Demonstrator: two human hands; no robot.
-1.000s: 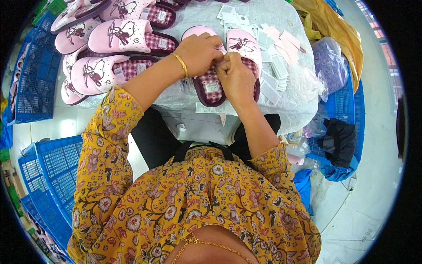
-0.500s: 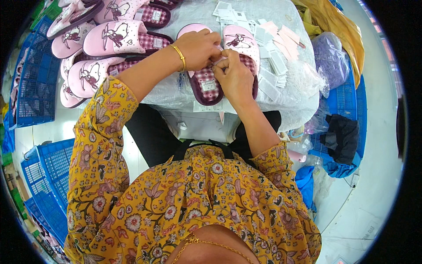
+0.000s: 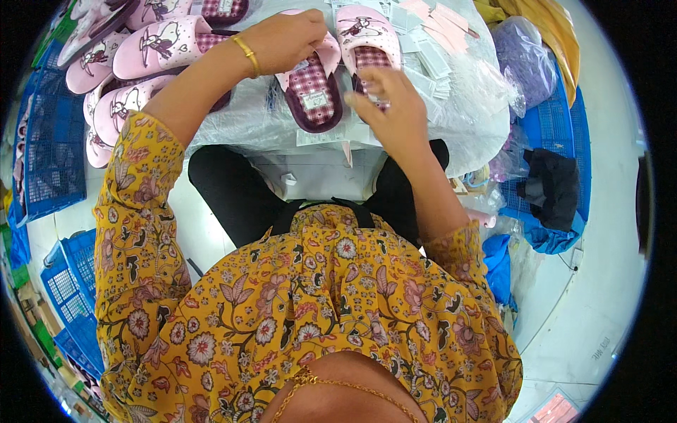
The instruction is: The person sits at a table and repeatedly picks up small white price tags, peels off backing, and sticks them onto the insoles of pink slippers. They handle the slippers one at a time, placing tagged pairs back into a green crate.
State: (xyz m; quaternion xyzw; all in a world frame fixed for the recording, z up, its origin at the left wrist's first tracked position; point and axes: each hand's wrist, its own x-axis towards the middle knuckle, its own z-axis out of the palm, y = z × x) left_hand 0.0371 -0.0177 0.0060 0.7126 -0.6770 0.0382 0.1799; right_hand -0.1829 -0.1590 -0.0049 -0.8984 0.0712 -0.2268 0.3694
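Two pink slippers with plaid insoles lie side by side on the plastic-covered table. My left hand, with a gold bangle at the wrist, is closed over the upper of the left slipper. Its fingers are curled at the upper's opening edge, and what lies under them is partly hidden. Close by, my right hand hovers over the heel end of the right slipper. Its fingers are spread, slightly blurred, with nothing seen in them. A small white label shows on the left insole.
More pink slippers are piled at the table's left. White cards and pink cards lie scattered at the right. Blue crates stand left of the table; another blue crate with a purple bag and black cloth stands right.
Both hands were together between the two slippers; now they are apart. My right hand has opened and drawn back toward me, while my left stays at the left slipper. The view has shifted.
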